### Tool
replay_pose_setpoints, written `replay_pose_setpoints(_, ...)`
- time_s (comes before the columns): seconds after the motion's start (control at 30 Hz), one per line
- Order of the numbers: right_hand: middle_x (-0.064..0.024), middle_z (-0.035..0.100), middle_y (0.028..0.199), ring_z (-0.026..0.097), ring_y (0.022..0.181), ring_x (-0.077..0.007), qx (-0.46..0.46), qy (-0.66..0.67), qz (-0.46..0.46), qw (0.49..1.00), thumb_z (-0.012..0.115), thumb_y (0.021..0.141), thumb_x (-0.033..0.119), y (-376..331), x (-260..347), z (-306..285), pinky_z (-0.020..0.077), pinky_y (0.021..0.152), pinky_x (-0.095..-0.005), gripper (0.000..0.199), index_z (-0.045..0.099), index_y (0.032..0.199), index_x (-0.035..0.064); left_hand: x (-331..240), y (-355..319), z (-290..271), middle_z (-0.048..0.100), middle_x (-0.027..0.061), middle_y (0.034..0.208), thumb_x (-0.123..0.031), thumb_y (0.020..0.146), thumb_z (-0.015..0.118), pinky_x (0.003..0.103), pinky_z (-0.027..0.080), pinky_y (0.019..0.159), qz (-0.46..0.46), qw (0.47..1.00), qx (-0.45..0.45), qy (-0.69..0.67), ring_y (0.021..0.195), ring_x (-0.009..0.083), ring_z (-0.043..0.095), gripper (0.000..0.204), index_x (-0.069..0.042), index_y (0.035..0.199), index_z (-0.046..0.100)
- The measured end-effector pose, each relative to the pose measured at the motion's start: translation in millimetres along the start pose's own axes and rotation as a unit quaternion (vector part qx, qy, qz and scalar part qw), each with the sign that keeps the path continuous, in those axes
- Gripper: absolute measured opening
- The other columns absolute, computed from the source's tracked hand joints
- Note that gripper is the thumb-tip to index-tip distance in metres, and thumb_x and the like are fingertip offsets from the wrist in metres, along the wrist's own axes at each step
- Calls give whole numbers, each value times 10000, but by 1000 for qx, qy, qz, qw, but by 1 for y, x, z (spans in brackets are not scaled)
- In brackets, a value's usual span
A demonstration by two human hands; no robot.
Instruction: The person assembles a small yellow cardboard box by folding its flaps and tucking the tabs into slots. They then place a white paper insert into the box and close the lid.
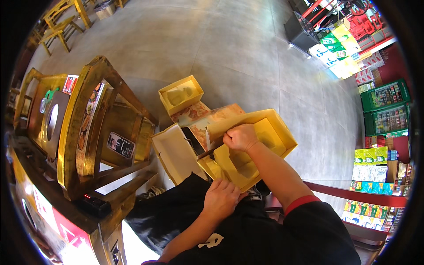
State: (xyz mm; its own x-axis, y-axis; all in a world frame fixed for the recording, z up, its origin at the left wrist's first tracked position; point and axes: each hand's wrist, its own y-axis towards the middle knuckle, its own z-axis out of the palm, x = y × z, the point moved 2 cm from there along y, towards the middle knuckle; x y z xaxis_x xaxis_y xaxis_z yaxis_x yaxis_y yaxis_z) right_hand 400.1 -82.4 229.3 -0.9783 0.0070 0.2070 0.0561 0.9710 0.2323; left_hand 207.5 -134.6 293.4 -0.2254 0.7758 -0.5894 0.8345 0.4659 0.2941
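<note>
Head view: right hand [240, 138] fingers curled, pinching the yellow tray insert [254, 148] over the open gift box [176, 152]. Left hand [221, 198] fingers pressed together at the insert's near edge. Insert judged not yet seated; a second yellow tray [181, 95] lies on the floor.

Eatery or shop floor — wooden chairs [95, 128], grey tiled floor [229, 48], drink fridges [386, 108], stacked beverage cartons [369, 165].

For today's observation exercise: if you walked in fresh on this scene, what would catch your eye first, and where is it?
The big yellow tray insert at centre, with the right hand gripping its near edge and the left hand resting on the lap below. A smaller yellow box lies on the grey floor behind, and a wooden chair stands at left.
</note>
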Motion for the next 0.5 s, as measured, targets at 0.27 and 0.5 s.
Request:
replay_pose_setpoints(0.27, -87, 560, 493, 549, 443, -281, -14, 8, -11, 1000, 563, 686, 250, -1, -4, 6, 446, 444, -393, 258, 590, 478, 100, 0, -1, 2, 494, 24, 628, -339, 725, 672, 312, 401, 675, -1, 1000, -2, -4, 651, 202, 513, 293, -103, 644, 518)
replay_pose_setpoints(0.5, -86, 562, 499, 553, 451, -278, -2, 13, -9, 1000, 565, 686, 257, 2, -3, 5, 446, 448, -394, 251, 596, 490, 104, 1, -4, 1, 499, 31, 632, -330, 731, 670, 310, 400, 687, -9, 1000, -17, -3, 651, 205, 513, 287, -98, 647, 522)
